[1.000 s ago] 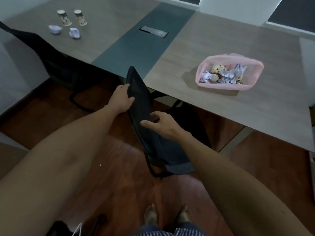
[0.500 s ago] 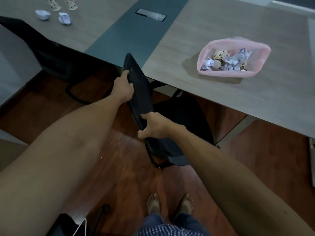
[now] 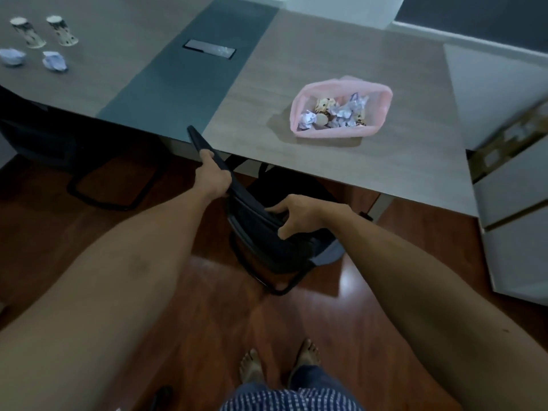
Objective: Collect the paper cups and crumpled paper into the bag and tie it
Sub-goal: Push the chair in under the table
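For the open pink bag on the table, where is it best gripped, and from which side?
Grip the pink bag by its rolled rim, probably at the two ends, coming from above. Its mouth gapes upward over cups and paper, and the thin walls look too slack to hold from the side.

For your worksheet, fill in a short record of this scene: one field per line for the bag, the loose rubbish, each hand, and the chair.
bag: pink bag open on the table, already holding cups and crumpled paper
loose cups: two paper cups at the table's far left
loose paper: two crumpled papers just in front of those cups
left hand: grips the chair backrest
right hand: fingers spread on the backrest top, thumb below it
chair: black, at the table edge
bag tied: no
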Demonstrator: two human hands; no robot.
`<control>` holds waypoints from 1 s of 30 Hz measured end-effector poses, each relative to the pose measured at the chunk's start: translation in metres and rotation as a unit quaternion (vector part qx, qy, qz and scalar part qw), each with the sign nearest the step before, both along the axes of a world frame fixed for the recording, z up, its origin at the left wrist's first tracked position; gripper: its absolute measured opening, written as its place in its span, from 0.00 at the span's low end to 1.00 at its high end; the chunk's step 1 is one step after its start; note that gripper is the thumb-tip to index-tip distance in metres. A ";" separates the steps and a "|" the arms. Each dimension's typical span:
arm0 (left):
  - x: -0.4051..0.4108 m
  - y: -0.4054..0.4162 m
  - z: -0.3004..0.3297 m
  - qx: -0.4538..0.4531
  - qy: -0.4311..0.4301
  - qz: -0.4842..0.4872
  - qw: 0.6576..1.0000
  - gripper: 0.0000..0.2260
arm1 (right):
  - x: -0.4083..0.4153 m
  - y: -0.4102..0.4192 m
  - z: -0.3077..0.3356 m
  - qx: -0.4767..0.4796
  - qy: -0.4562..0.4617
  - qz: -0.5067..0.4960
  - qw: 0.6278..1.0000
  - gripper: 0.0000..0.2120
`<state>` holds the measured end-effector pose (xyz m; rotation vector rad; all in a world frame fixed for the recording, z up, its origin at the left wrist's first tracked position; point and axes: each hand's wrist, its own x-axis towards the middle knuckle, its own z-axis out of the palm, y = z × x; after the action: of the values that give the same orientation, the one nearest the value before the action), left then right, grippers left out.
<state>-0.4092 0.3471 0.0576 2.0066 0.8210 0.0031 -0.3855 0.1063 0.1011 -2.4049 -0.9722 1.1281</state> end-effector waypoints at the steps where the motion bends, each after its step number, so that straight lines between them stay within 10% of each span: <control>1: 0.002 -0.008 -0.001 -0.011 -0.001 0.001 1.000 0.18 | 0.005 -0.012 0.003 -0.006 -0.011 -0.003 1.000 0.31; 13: 0.047 -0.084 -0.006 -0.177 -0.019 0.029 0.984 0.15 | 0.071 -0.134 0.005 -0.141 -0.196 -0.053 0.969 0.17; 30: 0.096 -0.145 -0.016 -0.155 -0.032 0.017 0.987 0.10 | 0.101 -0.201 -0.017 -0.188 -0.329 -0.164 0.911 0.09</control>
<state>-0.3132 0.2024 0.0415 1.6904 0.7637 -0.0382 -0.2841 -0.0945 0.0838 -3.2083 -0.4876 0.3950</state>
